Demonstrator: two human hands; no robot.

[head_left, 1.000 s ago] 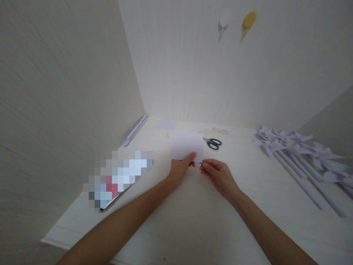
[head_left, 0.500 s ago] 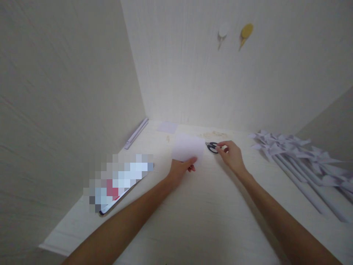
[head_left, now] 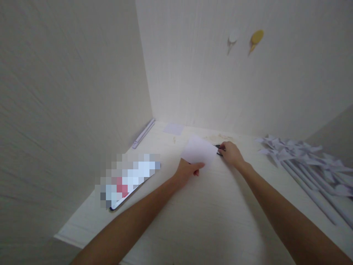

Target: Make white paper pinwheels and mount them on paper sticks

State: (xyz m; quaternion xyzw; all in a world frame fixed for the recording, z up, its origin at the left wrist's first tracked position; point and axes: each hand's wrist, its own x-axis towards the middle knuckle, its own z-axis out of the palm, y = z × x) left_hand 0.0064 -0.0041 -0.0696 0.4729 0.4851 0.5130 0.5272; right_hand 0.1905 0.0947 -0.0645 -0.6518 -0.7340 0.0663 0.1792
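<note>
My left hand (head_left: 190,172) pinches the near edge of a pale sheet of paper (head_left: 198,150), thumb on top. The paper is tilted, its right corner close to the scissors. My right hand (head_left: 231,152) is closed on the black handles of the scissors (head_left: 220,150). Their blades are mostly hidden near the paper's right corner, so I cannot tell whether they touch it. A second pale paper square (head_left: 173,129) lies flat on the white surface by the back wall.
Paper pinwheels with rolled sticks (head_left: 303,162) lie heaped at right. Two rolled paper sticks (head_left: 143,133) rest along the left wall. A phone (head_left: 135,184) with a blurred screen is at left. One white hook (head_left: 233,38) and one yellow hook (head_left: 257,37) are on the back wall.
My right hand has closed further round the scissors' handles. The paper in my left hand has turned, its right corner now toward the scissors. The whole view has shifted slightly.
</note>
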